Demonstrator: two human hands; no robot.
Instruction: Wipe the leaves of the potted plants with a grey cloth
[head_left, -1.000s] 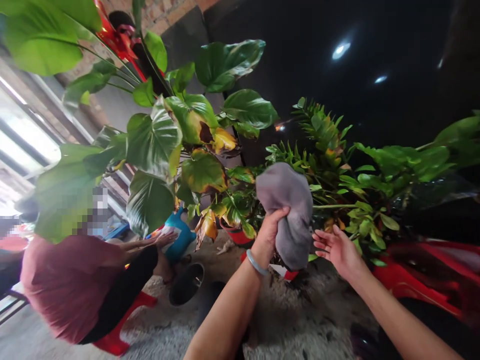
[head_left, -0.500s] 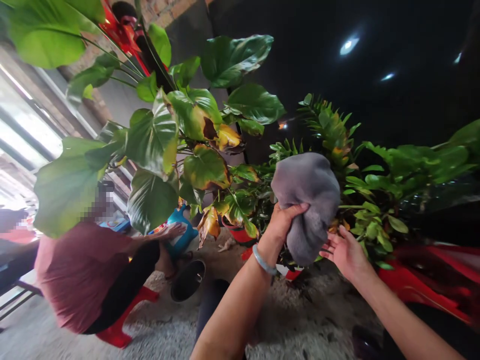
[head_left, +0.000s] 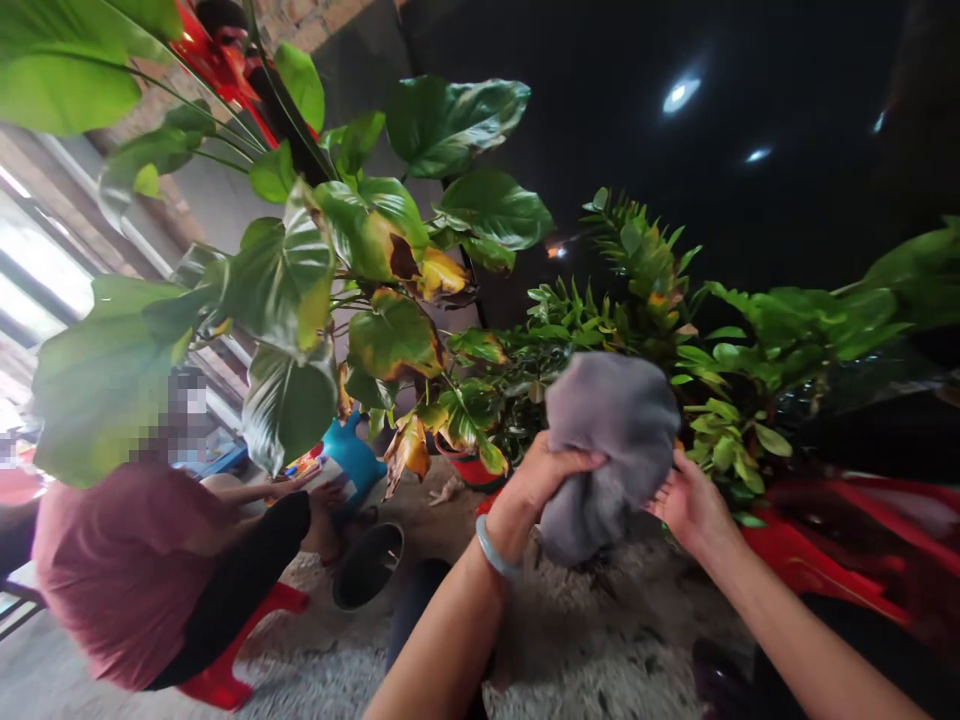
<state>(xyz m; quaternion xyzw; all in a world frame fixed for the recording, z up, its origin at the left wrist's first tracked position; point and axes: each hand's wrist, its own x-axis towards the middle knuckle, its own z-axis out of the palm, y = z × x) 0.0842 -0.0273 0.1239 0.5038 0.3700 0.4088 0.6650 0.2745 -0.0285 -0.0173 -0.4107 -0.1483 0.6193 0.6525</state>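
Observation:
My left hand (head_left: 547, 475), with a pale bangle (head_left: 495, 548) on the wrist, grips a bunched grey cloth (head_left: 611, 430) with the thumb across its front. The cloth looks soft and thick, and its lower part hangs down in folds. At the cloth's right edge is my right hand (head_left: 694, 505), its thumb raised and its fingers slightly apart. Some of those fingertips are hidden by the cloth, so whether they touch it is unclear. Green leafy plants (head_left: 731, 430) stand right behind both hands.
A large-leaved plant (head_left: 390, 335) with yellowed, browned leaves fills the left middle. A person in a pink shirt (head_left: 135, 560) sits on a red stool (head_left: 225, 660), hands on a blue object (head_left: 356, 460). A dark bucket (head_left: 367, 567) stands on the floor. Red bodywork (head_left: 832, 540) lies at right.
The cloth has come down slightly in my left hand. My right hand has drawn closer to the cloth's right edge. The view has shifted a little to the right.

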